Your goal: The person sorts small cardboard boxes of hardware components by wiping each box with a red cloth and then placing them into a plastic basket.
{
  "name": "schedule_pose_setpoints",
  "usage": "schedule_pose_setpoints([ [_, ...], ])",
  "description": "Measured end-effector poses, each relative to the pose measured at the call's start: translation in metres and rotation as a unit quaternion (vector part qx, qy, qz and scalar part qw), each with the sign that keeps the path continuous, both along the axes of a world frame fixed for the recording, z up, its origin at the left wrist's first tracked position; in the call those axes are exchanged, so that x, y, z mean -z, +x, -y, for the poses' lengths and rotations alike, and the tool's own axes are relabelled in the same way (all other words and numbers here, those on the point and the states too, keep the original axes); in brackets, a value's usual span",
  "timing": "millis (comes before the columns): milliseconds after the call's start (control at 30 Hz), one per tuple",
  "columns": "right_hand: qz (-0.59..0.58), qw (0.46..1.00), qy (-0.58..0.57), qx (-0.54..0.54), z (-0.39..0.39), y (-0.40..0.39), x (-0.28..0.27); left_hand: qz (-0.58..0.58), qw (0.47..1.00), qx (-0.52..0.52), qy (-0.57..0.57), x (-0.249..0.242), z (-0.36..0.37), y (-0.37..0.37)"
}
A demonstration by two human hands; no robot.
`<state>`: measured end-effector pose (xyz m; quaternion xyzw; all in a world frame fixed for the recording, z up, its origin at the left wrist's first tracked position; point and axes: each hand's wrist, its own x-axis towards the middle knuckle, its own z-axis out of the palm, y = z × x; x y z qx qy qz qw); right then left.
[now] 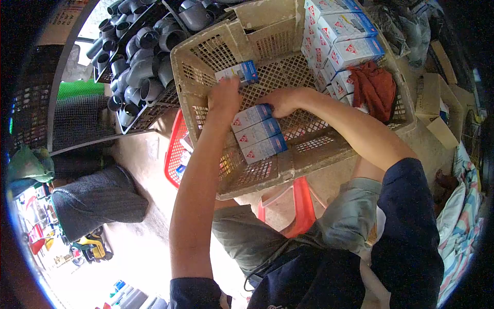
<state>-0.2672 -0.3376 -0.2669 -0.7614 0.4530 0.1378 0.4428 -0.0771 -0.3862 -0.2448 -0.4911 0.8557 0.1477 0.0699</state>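
Observation:
Several small white-and-blue boxes with red diamond marks lie in a worn beige plastic basket (288, 172). My left hand (225, 96) is curled over the basket's left part, right by a single box (244, 72) lying on the lattice floor. Its fingers are blurred, and what they hold, if anything, is hidden. My right hand (282, 101) grips the blue end of the top box (251, 118) in a short row of three. Below that one, the middle box (257, 133) and the bottom box (264, 149) lie side by side, touching.
Stacked boxes (347, 26) fill the basket's right side, with a reddish-brown cloth (373, 92) over some. Grey pipe elbows (144, 67) sit in crates at left. A red basket (176, 149) and red stool (298, 208) are below. An open carton (437, 105) stands right.

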Motion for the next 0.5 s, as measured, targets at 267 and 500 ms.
schedule_pose_setpoints([
  [267, -0.011, 1.0, 0.01, -0.006, 0.001, -0.003, -0.006, 0.034, 0.999, 0.022, 0.015, 0.032, 0.054, -0.01],
  [500, 0.003, 1.0, -0.004, -0.019, -0.005, 0.0, -0.003, 0.058, 0.994, -0.019, -0.086, 0.047, 0.045, -0.006],
])
